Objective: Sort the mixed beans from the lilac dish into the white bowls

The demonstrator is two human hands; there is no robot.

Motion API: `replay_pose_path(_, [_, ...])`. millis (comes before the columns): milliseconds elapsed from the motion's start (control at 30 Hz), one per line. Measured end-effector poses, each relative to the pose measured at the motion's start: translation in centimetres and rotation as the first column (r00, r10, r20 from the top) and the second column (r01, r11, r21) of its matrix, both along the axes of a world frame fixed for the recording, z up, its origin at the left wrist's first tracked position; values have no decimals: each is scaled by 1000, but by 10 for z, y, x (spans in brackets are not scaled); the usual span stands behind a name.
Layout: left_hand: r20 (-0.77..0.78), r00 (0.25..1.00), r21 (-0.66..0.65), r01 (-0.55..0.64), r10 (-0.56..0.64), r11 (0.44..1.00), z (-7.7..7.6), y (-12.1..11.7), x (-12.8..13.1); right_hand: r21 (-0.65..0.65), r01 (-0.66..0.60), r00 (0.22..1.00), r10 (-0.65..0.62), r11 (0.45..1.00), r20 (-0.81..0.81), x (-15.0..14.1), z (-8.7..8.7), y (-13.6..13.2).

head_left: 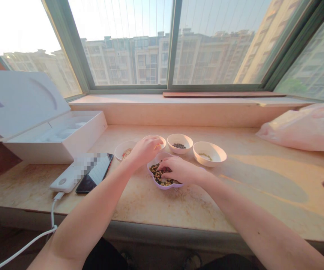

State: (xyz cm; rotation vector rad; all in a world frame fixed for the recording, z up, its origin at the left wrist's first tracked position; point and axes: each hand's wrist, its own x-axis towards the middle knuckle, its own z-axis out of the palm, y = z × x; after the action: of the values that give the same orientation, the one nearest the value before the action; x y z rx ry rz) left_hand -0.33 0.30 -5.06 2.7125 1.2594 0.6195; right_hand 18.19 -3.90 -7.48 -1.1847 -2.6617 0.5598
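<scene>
My left hand (147, 148) is over a white bowl (162, 139) in the back row, its fingers bent down and close together. Something small and yellow shows by the fingertips, but I cannot make out whether it is held or lies in the bowl. My right hand (180, 169) reaches into a purple scalloped bowl (166, 187) from the right, fingers curved and thumb apart from them. Mixed dark and tan beans (158, 175) fill that bowl, partly hidden under the hand.
Beside the hands stand white bowls with pale pieces (127, 153), dark beans (179, 145) and a few greenish beans (205, 155). Leftward lie a phone (94, 174), a white power bank (66, 176) with cable, and an open white box (84, 129). A plastic bag (305, 127) sits right.
</scene>
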Motion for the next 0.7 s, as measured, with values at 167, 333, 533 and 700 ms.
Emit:
replay_pose_path(167, [-3, 1000, 16, 9, -9, 1000, 0, 0, 0, 13, 17, 999, -16, 1000, -30, 1, -5, 3])
replay_pose_path(333, [-8, 1000, 27, -1, 1, 1000, 1, -1, -1, 35, 15, 996, -12, 999, -92, 4, -1, 2])
replay_pose_path(533, [11, 1000, 4, 14, -14, 1000, 0, 0, -1, 25, 41, 992, -38, 999, -121, 7, 5, 2])
replay_pose_path(700, [40, 998, 15, 39, -39, 999, -2, 1, -2, 14, 64, 989, -61, 998, -134, 9, 1, 4])
